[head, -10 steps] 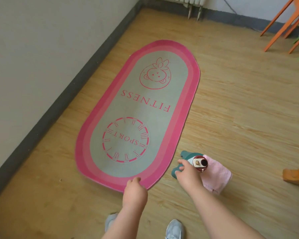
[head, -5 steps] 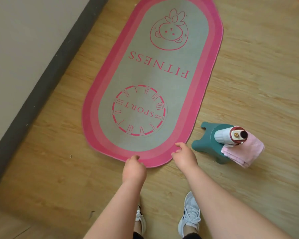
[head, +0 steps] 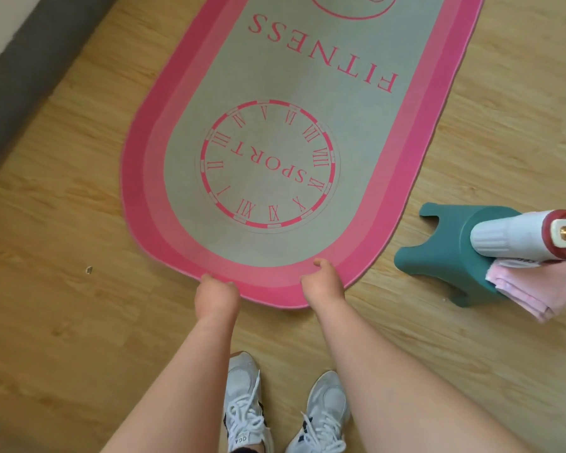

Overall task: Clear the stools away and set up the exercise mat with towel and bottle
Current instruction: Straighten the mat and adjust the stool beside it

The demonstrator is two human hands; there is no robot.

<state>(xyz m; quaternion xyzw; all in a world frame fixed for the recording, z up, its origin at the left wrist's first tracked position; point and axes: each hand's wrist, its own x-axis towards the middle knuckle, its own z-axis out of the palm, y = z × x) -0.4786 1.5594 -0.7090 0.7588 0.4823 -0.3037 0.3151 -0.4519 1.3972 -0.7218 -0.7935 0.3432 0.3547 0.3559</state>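
tugging the mat (head: 291,142) unevenly could skew it or swing its side into the stool (head: 438,253) just beside it, and that could roll the bottle (head: 504,233), lying on its side, off the towel (head: 536,289). left grip (head: 216,289) and right grip (head: 324,282) each pinch the near pink rim. the mat lies flat on the floor (head: 62,289), oval, grey-green with pink bands, and looks thin and limp.

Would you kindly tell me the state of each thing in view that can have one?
Pink-and-grey oval exercise mat: unrolled flat on the wooden floor.
Left hand: grips the mat's near edge.
Right hand: pinches the mat's near edge.
Green plastic stool: upright, beside the mat, apart.
White bottle with red cap: standing on the stool.
Folded pink towel: on the stool, overhanging.
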